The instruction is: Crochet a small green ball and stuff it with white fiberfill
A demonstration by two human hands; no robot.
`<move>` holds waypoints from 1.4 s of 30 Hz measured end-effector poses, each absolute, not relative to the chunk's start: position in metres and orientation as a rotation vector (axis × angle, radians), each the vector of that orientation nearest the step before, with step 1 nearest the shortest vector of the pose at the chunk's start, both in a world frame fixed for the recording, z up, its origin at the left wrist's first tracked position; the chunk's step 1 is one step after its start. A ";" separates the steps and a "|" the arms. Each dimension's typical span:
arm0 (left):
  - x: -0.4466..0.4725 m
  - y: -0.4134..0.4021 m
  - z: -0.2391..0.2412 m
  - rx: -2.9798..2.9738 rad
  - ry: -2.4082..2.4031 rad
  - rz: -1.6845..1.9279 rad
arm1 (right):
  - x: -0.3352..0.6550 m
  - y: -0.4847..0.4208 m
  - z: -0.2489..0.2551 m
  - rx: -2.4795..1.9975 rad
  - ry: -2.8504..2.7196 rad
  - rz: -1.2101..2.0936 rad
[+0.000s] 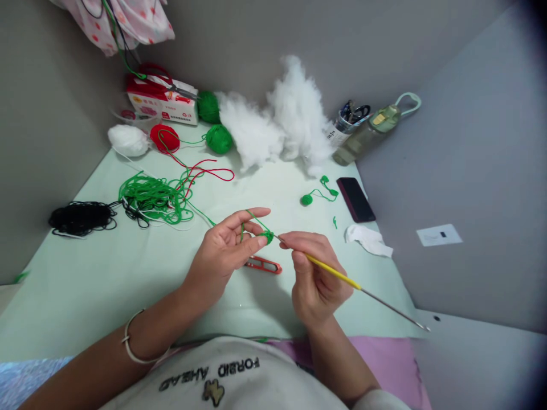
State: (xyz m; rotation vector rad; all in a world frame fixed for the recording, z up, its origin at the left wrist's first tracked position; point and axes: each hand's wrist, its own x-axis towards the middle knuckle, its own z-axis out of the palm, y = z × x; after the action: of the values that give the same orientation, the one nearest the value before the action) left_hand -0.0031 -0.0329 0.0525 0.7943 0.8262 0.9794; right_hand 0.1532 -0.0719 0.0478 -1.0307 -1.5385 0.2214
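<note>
A small green crocheted piece (267, 236), a tight knotted nub of yarn, sits at the centre of the frame above the pale green worktop (106, 285). The left hand (222, 250) pinches it between thumb and fingertip, with the index finger stretched out. A thin green yarn strand (200, 213) loops over that finger and runs to the left, to one loose green yarn tangle (154, 199). The right hand (314, 273) pinches a yellow-handled metal crochet hook (337, 276) like a pencil, its tip at the piece and its bare shaft pointing to the lower right. One pair of red thread snips (262, 264) lies just below the hands, partly hidden by the left one. Along the top of the frame are two green yarn balls (219, 139), one red yarn ball (164, 138) and one white yarn ball (128, 140), beside a heap of white fluffy stuffing (277, 125). One black yarn tangle (79, 217) lies at the left. To the right of centre are three small green crocheted bits (306, 199) joined by thread, one black phone (355, 199) and one crumpled white tissue (368, 239).
</note>
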 end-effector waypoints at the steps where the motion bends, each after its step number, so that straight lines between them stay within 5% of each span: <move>1: -0.003 -0.032 0.053 0.769 0.809 0.970 | 0.153 -0.072 0.047 -1.030 -1.547 0.209; 21: -0.006 -0.032 0.050 1.016 0.931 1.019 | 0.165 -0.081 0.054 -0.997 -2.125 -0.138; 31: -0.013 -0.022 0.046 0.677 0.546 0.737 | 0.166 -0.070 0.049 -0.873 -1.312 0.881; 42: -0.009 -0.029 0.051 0.788 0.716 0.821 | 0.158 -0.062 0.047 -0.868 -1.023 1.055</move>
State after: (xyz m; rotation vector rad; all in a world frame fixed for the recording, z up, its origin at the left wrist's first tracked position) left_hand -0.0089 -0.0294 0.0509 0.7884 0.7159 0.8210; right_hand 0.1583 -0.0622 0.0474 -0.8677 -1.0225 1.0555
